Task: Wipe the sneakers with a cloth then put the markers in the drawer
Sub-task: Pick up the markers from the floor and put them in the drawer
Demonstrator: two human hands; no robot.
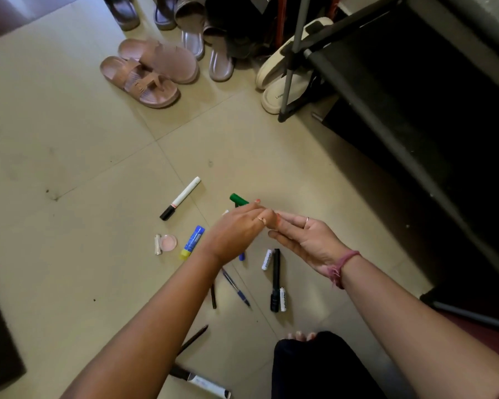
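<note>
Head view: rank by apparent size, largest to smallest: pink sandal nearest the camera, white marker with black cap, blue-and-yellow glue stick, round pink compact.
1. pink sandal, clearly largest, though it lies farthest from the camera.
2. white marker with black cap.
3. blue-and-yellow glue stick.
4. round pink compact, smallest.

Left of the left hand [236, 228] open floor [55, 168] stretched wide. Pens and a glue stick [192, 242] littered the tiles just beneath both hands. Beyond the fingertips, pink sandals [144, 73] blocked the way. Right of the right hand [306, 240] stood a dark rack [401, 96], perhaps a shoe shelf.
</note>
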